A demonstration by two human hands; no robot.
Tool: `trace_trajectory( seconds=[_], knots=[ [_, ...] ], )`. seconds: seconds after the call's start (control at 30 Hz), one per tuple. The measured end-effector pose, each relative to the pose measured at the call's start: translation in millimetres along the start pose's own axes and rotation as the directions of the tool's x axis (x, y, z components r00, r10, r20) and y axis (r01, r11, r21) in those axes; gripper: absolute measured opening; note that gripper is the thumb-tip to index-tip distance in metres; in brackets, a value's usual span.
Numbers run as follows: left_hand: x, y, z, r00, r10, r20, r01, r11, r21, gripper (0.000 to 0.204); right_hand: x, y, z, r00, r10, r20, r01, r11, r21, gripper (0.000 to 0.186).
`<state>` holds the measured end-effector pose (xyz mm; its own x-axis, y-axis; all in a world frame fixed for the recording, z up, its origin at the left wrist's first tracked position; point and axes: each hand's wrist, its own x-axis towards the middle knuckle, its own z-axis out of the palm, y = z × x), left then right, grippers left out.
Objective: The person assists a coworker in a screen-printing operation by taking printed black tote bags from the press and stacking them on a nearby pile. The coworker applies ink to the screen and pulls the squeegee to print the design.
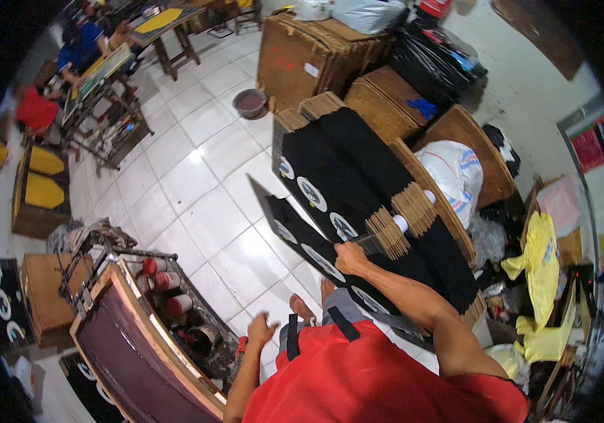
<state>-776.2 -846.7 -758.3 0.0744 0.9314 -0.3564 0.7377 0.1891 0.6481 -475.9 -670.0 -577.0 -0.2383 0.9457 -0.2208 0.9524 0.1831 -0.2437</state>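
Observation:
My right hand is closed on the upper edge of a long board covered in black cloth with round white prints. The board stands tilted beside a row of similar black-covered boards, whose brown edges are packed close together. My left hand hangs low on the left with its fingers apart, holding nothing. Nearest to it is a cart carrying several red-and-white jars. On the cart's near side lies a wooden-framed printing screen with a dark purple mesh.
Brown board stacks, a white sack and yellow cloth crowd the right side. A basin sits on the tiled floor. People in blue and red are at a far-left worktable.

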Motion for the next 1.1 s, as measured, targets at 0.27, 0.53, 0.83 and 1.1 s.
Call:
trace_trajectory(
  seconds=[0.27, 0.53, 0.83, 1.1],
  knots=[
    [-139, -127, 130, 0.543, -0.604, 0.583, 0.805, 0.177, -0.567, 0.022, 49, 50, 12, 0.977, 0.199, 0.074, -0.199, 0.980, -0.018, 0.025],
    [-48, 1, 55, 0.514, -0.811, 0.279, 0.478, 0.000, -0.879, 0.021, 132, 99, 17, 0.965, 0.220, 0.143, -0.221, 0.975, -0.009, 0.028],
    [-14, 102, 53, 0.572, -0.779, 0.258, 0.479, 0.061, -0.876, 0.020, 259, 126, 42, 0.972, 0.210, 0.105, -0.207, 0.978, -0.041, 0.029],
    [-102, 87, 98, 0.294, -0.843, 0.451, 0.608, -0.199, -0.769, 0.020, 340, 135, 65, 0.977, 0.214, 0.002, -0.213, 0.976, -0.051, 0.025]
  ],
)
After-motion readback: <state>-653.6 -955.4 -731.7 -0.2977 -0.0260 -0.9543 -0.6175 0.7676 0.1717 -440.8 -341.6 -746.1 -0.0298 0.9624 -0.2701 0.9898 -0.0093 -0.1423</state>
